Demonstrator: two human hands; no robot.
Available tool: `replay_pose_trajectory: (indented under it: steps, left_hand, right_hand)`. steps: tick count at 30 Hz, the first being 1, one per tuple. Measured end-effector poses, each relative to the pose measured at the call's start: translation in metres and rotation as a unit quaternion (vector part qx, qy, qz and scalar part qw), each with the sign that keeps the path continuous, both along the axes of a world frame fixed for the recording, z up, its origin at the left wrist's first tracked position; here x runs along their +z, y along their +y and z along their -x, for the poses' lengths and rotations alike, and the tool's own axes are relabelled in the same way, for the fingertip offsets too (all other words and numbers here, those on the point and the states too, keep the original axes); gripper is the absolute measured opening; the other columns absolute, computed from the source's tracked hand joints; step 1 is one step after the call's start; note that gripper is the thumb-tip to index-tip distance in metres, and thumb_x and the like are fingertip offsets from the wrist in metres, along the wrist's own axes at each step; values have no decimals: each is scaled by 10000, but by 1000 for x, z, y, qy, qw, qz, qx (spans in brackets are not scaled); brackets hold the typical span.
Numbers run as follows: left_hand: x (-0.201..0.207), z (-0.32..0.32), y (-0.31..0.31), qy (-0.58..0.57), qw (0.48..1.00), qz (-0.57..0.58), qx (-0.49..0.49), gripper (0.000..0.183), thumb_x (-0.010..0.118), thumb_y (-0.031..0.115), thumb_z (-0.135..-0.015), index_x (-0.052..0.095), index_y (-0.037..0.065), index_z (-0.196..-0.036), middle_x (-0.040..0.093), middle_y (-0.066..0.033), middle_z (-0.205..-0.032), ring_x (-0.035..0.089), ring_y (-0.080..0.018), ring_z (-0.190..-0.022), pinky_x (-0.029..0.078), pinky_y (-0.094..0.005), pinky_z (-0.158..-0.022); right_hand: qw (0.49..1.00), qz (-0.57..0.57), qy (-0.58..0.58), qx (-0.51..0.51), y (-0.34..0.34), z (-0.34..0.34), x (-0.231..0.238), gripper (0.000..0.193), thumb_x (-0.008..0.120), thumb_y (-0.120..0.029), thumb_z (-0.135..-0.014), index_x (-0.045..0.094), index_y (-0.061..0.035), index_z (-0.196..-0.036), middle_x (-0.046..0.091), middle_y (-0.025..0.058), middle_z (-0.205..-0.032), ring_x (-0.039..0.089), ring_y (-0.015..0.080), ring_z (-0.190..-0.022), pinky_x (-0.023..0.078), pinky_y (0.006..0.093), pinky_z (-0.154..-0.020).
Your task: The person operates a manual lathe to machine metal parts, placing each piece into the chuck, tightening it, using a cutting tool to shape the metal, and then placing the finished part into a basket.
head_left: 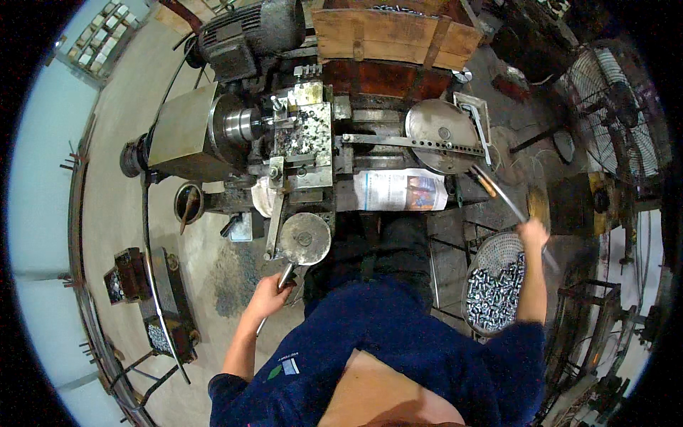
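At a small lathe, my left hand (270,297) is closed round a short metal lever (287,274) just below a round metal disc (304,239). To the right, my right hand (532,233) grips the end of a long rod-shaped lever (506,193), which slants up toward a larger disc (430,135). A flat bar with a row of holes (398,141) crosses that disc. Between the two levers sits the carriage (304,132), strewn with metal chips, facing the shiny spindle nose (238,123). Any small workpiece there is too small to make out.
A perforated basket of small shiny metal parts (494,292) stands by my right forearm. A folded newspaper (400,191) lies on the machine bed. Behind are a motor (249,39) and a wooden crate (395,35); a large fan (605,99) stands right, a dark bucket (189,201) left.
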State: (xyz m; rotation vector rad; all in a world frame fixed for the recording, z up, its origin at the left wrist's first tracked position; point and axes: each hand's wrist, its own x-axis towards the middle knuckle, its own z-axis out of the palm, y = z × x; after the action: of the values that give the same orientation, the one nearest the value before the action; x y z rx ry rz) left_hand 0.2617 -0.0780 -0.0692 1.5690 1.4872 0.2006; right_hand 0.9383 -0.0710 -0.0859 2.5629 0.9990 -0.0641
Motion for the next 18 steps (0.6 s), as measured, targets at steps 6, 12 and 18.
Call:
replay_pose_trajectory:
  steps: [6, 12, 18]
  left_hand:
    - [31, 1, 12, -64, 989, 129, -18, 290, 617, 189, -810, 571, -17, -1009, 637, -134, -797, 612, -200, -742, 476, -339, -681]
    - [-9, 73, 48, -213, 953, 117, 181, 307, 542, 175, -874, 546, -67, -1063, 642, -103, -896, 612, -168, -787, 470, -299, -754]
    - [-94, 152, 149, 234, 958, -144, 84, 323, 603, 205, -770, 592, -37, -985, 631, -213, -810, 608, -371, -777, 474, -383, -696]
  right_hand:
    - [953, -156, -3, 261, 115, 75, 83, 350, 613, -199, -671, 613, -72, -998, 597, 168, -1006, 565, 319, -941, 437, 407, -828]
    - [582, -357, 188, 706, 108, 289, 244, 441, 597, -86, -584, 600, -38, -1023, 581, 141, -1021, 569, 329, -894, 467, 410, -798]
    - [422, -327, 243, 810, 61, 372, 296, 439, 600, -131, -574, 615, -44, -1004, 580, 122, -974, 570, 300, -836, 471, 387, -726]
